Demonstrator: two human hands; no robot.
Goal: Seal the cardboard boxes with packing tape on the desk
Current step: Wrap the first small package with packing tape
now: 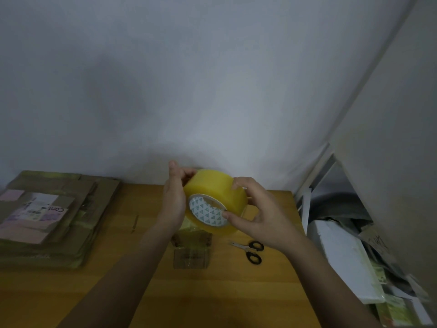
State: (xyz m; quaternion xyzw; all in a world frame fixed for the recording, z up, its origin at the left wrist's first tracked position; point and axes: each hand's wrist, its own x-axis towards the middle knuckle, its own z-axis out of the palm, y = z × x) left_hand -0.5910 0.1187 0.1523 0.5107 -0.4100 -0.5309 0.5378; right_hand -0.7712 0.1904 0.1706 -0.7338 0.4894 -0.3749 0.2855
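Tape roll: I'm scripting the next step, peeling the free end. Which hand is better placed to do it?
Probably the right hand: its fingertips pinch at the tape roll rim, while the left hand cradles the roll's far side, steadying it.

Tape roll (216,197) held above desk (118,292) centre, left hand (173,197) on its left, right hand (256,218) on its right. Small box (191,250) below roll on desk. Scissors (251,251) right of box. Flattened cardboard stack (47,218) far left.

Single head-worn view, facing forward and down.
Looks from above over the wooden surface (272,292) in the lower frame, close to both forearms; grey wall (212,79) fills the upper half.
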